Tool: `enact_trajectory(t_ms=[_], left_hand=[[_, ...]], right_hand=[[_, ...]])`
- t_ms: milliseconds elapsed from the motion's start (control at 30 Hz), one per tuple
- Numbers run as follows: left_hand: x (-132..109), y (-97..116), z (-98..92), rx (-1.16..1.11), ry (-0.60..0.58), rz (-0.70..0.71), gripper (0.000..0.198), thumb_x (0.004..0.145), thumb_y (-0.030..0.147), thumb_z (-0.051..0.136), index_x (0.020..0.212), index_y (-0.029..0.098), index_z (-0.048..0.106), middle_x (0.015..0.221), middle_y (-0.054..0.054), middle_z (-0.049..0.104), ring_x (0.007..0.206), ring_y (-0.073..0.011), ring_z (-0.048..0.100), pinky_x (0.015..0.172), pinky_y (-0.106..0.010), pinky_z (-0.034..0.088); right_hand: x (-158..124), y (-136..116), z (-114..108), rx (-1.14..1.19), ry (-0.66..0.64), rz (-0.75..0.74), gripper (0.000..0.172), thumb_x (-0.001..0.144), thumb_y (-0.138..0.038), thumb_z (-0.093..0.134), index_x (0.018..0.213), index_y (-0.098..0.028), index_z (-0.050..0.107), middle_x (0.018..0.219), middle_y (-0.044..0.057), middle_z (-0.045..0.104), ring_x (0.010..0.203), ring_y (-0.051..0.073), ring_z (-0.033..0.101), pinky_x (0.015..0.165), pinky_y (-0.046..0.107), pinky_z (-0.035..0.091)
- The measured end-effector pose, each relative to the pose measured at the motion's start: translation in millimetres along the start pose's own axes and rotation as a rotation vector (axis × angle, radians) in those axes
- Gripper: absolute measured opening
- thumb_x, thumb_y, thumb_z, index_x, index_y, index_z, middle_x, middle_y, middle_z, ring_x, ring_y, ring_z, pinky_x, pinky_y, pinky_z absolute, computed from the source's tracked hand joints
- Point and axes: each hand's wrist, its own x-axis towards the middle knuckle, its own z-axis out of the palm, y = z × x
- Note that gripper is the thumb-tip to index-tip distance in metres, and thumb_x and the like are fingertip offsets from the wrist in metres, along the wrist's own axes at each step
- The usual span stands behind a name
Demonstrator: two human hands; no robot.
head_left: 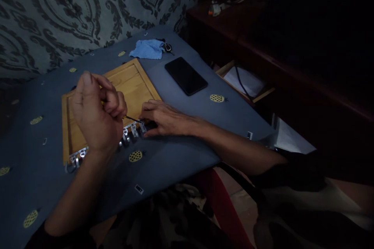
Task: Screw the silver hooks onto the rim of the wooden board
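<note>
My left hand (97, 114) is closed around a thin screwdriver (132, 118) whose tip points right, toward a metal strip with a row of hooks (128, 134). The strip lies along the near edge of a wooden board (130, 79). Resting flat at the strip's right end, my right hand (163, 118) has its fingers pressed on the metal there. Part of the strip is hidden behind my left wrist.
The board sits on a grey cloth-covered table (181, 140) with yellow dotted ovals. A black phone (186, 75) lies behind the right hand, a blue rag (147, 49) with keys further back. A patterned wall stands behind; an open drawer (245, 81) and dark furniture are on the right.
</note>
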Motion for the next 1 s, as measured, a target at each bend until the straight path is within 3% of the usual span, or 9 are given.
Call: enact_trajectory(t_ms=[333, 667, 900, 1000], left_hand=[[-1.3, -5.4, -5.4, -0.040, -0.060, -0.011, 0.030, 0.097, 0.032, 0.064, 0.070, 0.018, 0.063, 0.046, 0.008, 0.026, 0.037, -0.0050, 0.020, 0.037, -0.020, 0.017], [7.7, -5.0, -6.7, -0.046, -0.230, -0.050, 0.021, 0.093, 0.029, 0.066, 0.076, 0.016, 0.064, 0.041, 0.010, 0.028, 0.033, -0.0053, 0.020, 0.034, -0.017, 0.022], [5.6, -5.6, -4.5, 0.018, -0.030, -0.053, 0.029, 0.100, 0.023, 0.053, 0.072, 0.020, 0.063, 0.045, 0.008, 0.026, 0.036, -0.0057, 0.019, 0.037, -0.019, 0.020], [1.8, -7.4, -1.9, 0.010, 0.001, -0.004, 0.034, 0.101, 0.022, 0.049, 0.070, 0.019, 0.062, 0.045, 0.008, 0.027, 0.036, -0.0053, 0.018, 0.037, -0.020, 0.018]], right_hand=[[-0.2, 0.2, 0.7, 0.009, 0.009, 0.000, 0.032, 0.085, -0.039, 0.078, 0.101, -0.013, 0.067, 0.101, 0.008, 0.059, 0.099, 0.023, 0.052, 0.085, 0.034, 0.040], [0.2, -1.6, -0.6, -0.008, -0.007, 0.012, 0.036, 0.086, -0.038, 0.077, 0.107, -0.011, 0.067, 0.102, 0.009, 0.059, 0.099, 0.023, 0.052, 0.086, 0.035, 0.041], [-0.4, -1.7, -0.8, -0.002, -0.012, 0.014, 0.037, 0.087, -0.037, 0.077, 0.111, -0.010, 0.067, 0.107, 0.011, 0.060, 0.103, 0.024, 0.052, 0.089, 0.035, 0.042], [-0.7, -0.9, -0.5, -0.008, -0.011, 0.007, 0.036, 0.086, -0.039, 0.077, 0.107, -0.011, 0.067, 0.106, 0.010, 0.060, 0.103, 0.024, 0.052, 0.089, 0.035, 0.042]])
